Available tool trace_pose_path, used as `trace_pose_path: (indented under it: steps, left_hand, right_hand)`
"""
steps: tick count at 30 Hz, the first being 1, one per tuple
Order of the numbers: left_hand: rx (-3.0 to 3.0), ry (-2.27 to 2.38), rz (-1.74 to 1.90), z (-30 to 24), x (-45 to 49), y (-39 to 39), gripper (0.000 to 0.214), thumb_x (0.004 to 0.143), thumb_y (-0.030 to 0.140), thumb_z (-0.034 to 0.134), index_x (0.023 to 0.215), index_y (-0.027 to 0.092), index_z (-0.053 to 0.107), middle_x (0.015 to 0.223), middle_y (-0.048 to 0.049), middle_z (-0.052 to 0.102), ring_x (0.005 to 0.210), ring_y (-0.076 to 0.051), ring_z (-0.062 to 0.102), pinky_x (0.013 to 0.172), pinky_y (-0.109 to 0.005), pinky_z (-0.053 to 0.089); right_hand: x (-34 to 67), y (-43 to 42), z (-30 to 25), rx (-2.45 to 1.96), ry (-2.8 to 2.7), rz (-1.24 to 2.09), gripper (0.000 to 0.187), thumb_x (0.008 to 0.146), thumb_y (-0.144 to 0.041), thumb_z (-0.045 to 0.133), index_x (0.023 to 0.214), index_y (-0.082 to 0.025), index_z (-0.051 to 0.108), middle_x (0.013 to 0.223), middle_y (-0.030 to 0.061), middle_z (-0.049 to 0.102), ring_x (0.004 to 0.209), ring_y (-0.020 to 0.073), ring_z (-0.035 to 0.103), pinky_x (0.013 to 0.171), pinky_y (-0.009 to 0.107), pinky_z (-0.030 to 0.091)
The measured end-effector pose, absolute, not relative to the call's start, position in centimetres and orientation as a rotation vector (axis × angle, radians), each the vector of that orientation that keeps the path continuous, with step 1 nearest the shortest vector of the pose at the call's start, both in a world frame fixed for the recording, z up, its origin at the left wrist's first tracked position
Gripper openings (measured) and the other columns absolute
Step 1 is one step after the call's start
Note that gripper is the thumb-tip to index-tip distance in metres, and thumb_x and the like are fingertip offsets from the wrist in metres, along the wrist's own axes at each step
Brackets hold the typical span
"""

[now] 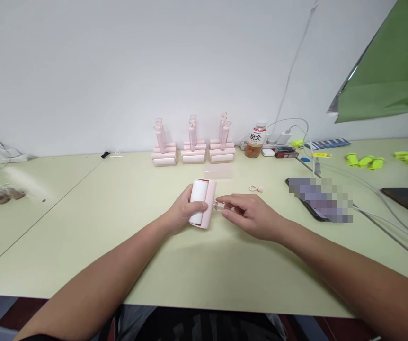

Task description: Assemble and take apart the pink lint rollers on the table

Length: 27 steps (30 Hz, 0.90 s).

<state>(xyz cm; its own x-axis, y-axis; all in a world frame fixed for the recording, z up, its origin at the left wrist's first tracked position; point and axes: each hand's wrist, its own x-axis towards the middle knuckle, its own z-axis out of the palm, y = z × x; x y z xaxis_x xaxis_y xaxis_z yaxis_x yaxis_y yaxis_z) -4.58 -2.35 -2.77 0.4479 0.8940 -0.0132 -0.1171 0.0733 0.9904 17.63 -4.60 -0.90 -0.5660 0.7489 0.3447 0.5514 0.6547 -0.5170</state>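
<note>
The pink roller case seems to be made of smooth plastic, and its white roll is given a soft shine. The short handle looks made of see-through plastic. The table is topped with something smooth and a bit shiny.

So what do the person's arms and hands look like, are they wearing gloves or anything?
No gloves: the left hand and right hand are bare, with no watch or bracelet in sight. I can't see any rings, but some fingers are hidden. The left forearm and right forearm are uncovered too. What looks like a black sleeve edge shows at the bottom left.
</note>
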Motion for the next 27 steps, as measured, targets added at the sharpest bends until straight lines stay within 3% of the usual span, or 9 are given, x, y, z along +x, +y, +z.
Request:
trace_pose_path:
  steps: [10,17,21,24,27]
  left_hand:
    - [1.377,0.833,0.903,-3.2,-4.5,-2.7,0.050,0.070,0.027,0.066,0.116,0.019,0.047,0.093,-0.0012,0.056,0.081,-0.017,0.052,0.070,-0.028,0.043]
    - [1.381,0.871,0.890,-2.7,-4.0,-3.4,0.052,0.066,0.028,0.070,0.113,0.020,0.049,0.092,-0.0011,0.059,0.081,-0.018,0.054,0.070,-0.028,0.044]
    - [1.456,0.967,0.945,-2.3,-3.7,-3.4,0.054,0.066,0.030,0.075,0.112,0.020,0.051,0.096,-0.0025,0.061,0.084,-0.020,0.057,0.070,-0.029,0.045]
    - [1.391,1.016,0.994,-2.3,-3.7,-3.0,0.051,0.067,0.032,0.075,0.111,0.020,0.051,0.094,-0.0033,0.064,0.082,-0.021,0.059,0.067,-0.030,0.046]
    - [1.263,0.996,1.026,-2.4,-4.0,-2.3,0.047,0.067,0.029,0.074,0.107,0.020,0.052,0.092,-0.0033,0.065,0.079,-0.020,0.059,0.065,-0.029,0.046]
  right_hand:
    - [17.2,-4.9,-0.9,-0.982,-2.329,0.451,0.028,0.092,-0.028,0.052,0.109,-0.016,0.071,0.077,0.0045,0.070,0.061,0.0142,0.058,0.058,0.026,0.042]
    - [16.7,-5.3,-1.4,-1.015,-2.332,0.418,0.026,0.090,-0.027,0.054,0.108,-0.019,0.071,0.087,0.0063,0.075,0.065,0.0168,0.062,0.060,0.028,0.045]
    - [17.2,-4.2,-1.1,-1.035,-2.230,0.459,0.026,0.091,-0.035,0.054,0.101,-0.019,0.072,0.089,0.0061,0.075,0.069,0.0181,0.065,0.063,0.029,0.048]
    - [19.7,-1.9,-0.5,-1.197,-1.950,0.390,0.032,0.093,-0.040,0.048,0.089,-0.018,0.071,0.090,0.0069,0.074,0.080,0.0220,0.067,0.069,0.031,0.050]
    - [23.0,0.9,-0.7,-1.548,-1.892,0.201,0.029,0.089,-0.035,0.051,0.099,-0.018,0.072,0.098,0.0086,0.072,0.078,0.0230,0.066,0.072,0.035,0.049]
